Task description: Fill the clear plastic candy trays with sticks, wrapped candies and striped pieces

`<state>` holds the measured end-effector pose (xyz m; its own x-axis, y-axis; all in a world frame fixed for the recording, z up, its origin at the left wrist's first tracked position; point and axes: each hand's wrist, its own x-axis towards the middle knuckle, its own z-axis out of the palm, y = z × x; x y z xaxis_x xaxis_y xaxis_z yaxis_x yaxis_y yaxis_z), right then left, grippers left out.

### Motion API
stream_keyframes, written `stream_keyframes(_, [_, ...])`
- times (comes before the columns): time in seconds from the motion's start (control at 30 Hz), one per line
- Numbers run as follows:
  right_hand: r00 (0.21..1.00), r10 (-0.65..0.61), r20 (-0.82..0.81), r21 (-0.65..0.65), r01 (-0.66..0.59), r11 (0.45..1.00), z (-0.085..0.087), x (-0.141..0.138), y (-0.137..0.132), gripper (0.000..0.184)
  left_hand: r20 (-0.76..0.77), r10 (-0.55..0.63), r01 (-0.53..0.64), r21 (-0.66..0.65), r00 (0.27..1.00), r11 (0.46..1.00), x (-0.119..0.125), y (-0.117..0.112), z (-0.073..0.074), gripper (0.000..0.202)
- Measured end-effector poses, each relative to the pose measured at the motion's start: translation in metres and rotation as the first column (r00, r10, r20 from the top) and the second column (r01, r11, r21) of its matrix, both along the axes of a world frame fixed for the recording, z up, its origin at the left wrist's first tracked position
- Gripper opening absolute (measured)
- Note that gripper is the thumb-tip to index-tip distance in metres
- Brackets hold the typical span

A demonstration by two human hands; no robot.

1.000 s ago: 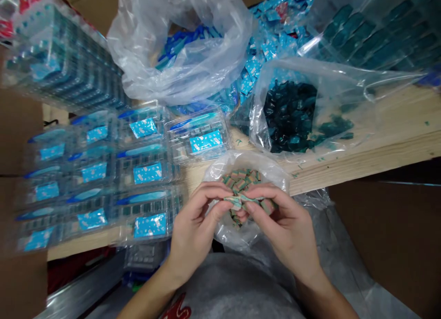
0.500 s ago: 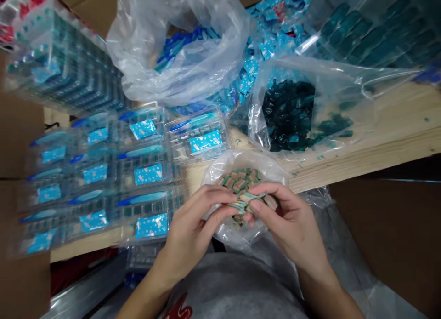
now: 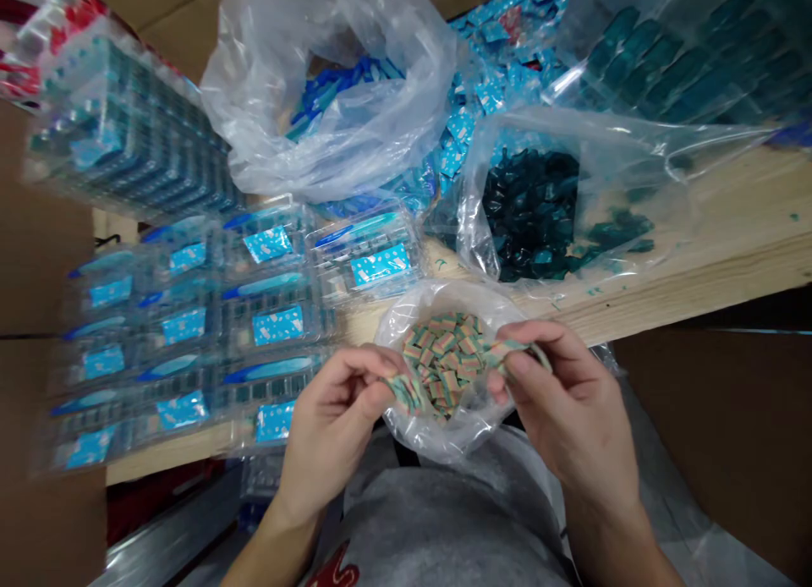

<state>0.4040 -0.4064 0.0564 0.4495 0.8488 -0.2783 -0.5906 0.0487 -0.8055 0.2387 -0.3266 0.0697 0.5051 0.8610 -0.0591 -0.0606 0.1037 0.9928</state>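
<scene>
An open clear plastic bag [image 3: 462,439] sits in front of my body, heaped with small flat pieces striped green and orange-pink [image 3: 447,363]. At its left rim, my left hand [image 3: 346,418] pinches several of these striped pieces [image 3: 406,391] between thumb and fingertips. Over the right rim, my right hand [image 3: 564,401] is closed on more striped pieces [image 3: 504,350], gripped between thumb and forefinger. The exact kind of the pieces cannot be made out.
Clear plastic packs [image 3: 272,295] with blue sticks and blue sachets lie in rows at left, beside a tall stack of packs [image 3: 133,130]. Behind stand a bag of blue pieces [image 3: 342,139] and a bag of dark teal pieces [image 3: 533,215]. Loose sachets [image 3: 488,92] are heaped at the back.
My hands have moved apart, left hand to the left and right hand to the right, each keeping striped pieces. The heap in the bag between them now shows.
</scene>
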Motion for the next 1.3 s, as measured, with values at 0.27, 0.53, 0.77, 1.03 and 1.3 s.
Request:
stream_keyframes(0.27, [0.924,0.195,0.329,0.017,-0.212,0.977,0.007,-0.019,0.002,0.014,0.047,0.087,-0.074,-0.231,0.995,0.97,0.01,-0.004,-0.003,0.011])
stream_keyframes(0.53, [0.935,0.257,0.243,-0.023,-0.259,0.966,0.008,-0.015,-0.001,0.01,-0.039,0.003,-0.007,-0.109,0.999,0.994,-0.003,-0.005,-0.011,0.007])
stream_keyframes(0.77, [0.976,0.198,0.095,-0.019,-0.197,0.98,0.005,-0.013,-0.001,0.015,-0.169,0.004,0.002,0.037,0.986,0.999,-0.003,-0.005,0.007,0.006])
stream_keyframes(1.03, [0.844,0.117,0.524,-0.043,-0.112,0.993,0.006,-0.016,-0.002,0.025,-0.289,0.027,0.072,0.325,0.957,0.943,0.006,-0.009,0.011,0.015])
stream_keyframes(1.3, [0.883,0.119,0.453,-0.015,-0.126,0.992,0.005,-0.013,-0.005,0.024,-0.203,0.016,0.028,0.21,0.979,0.977,0.006,-0.002,0.01,0.004])
